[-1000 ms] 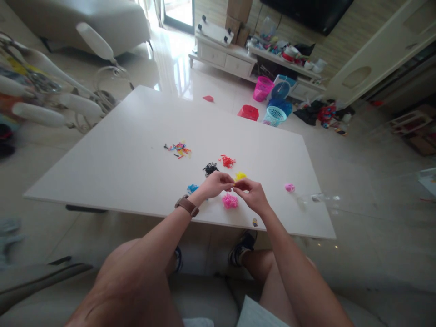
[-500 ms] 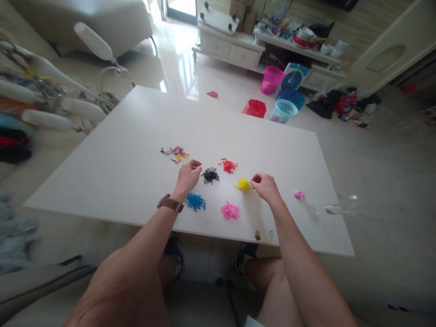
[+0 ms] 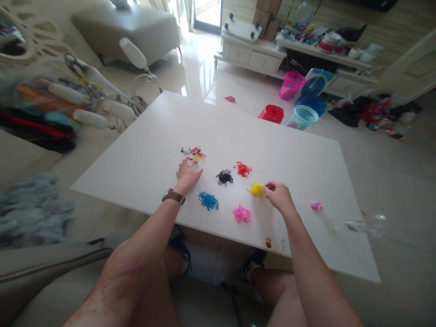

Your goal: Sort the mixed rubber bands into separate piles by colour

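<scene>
Small rubber bands lie in heaps on the white table. My left hand, a watch on its wrist, reaches to the near edge of the mixed-colour pile; its fingers are spread, the tips partly hidden. At the right side of the yellow pile, my right hand has thumb and fingers pinched together. Whatever is between them is too small to make out. Between the hands are the black pile and the red pile. Closer to me lie the blue pile and the pink pile.
A pink-purple lump lies on the table's right part. By the front edge are a small yellow figure and a clear piece. Beyond the table stand a red bin and a light-blue basket.
My left hand has moved from beside the black pile to the mixed pile, and its fingers have spread. My right hand stays pinched by the yellow pile. The view has turned left.
</scene>
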